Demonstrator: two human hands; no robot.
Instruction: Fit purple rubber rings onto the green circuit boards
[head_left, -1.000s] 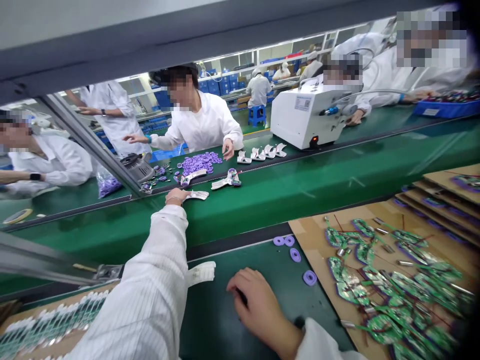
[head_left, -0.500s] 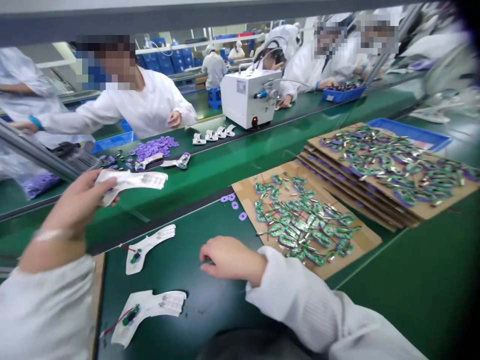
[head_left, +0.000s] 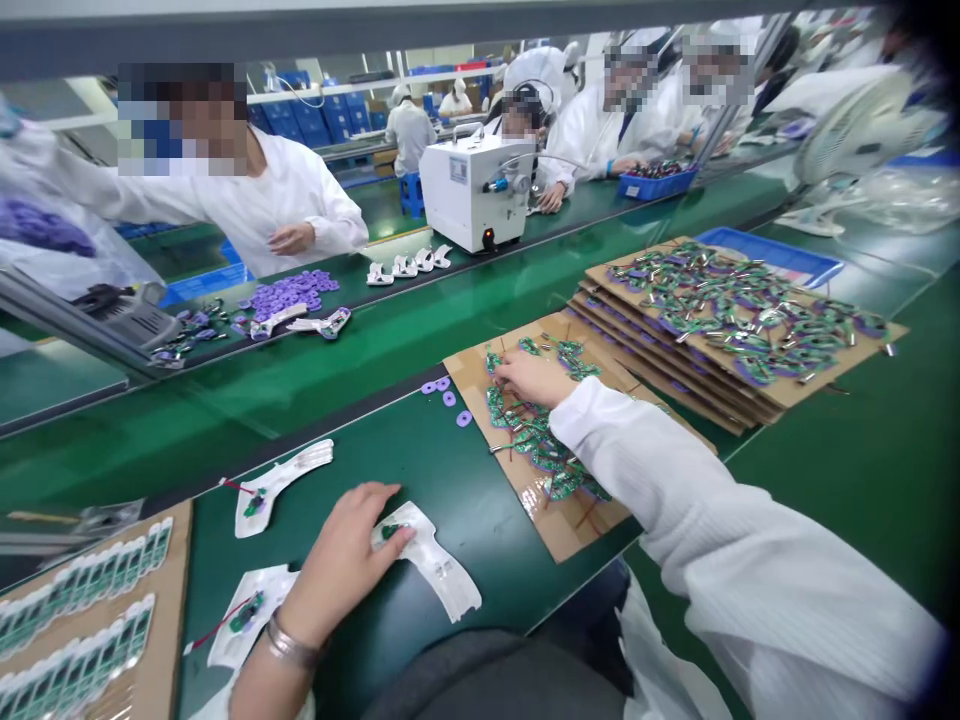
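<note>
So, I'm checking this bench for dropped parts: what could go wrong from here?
The right hand reaches into tangled boards; lifting one may drag others off the cardboard. Its sleeve lies over them and could snag some. The shell under the left hand sits near the bench edge and might slide off.

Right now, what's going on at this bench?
A person in a white coat works at a green bench. The left hand rests its fingers on a flat white piece lying on the bench, with two more white pieces beside it. The right hand reaches into a heap of small green circuit boards on a cardboard sheet. Co-workers are busy across the conveyor belt.
</note>
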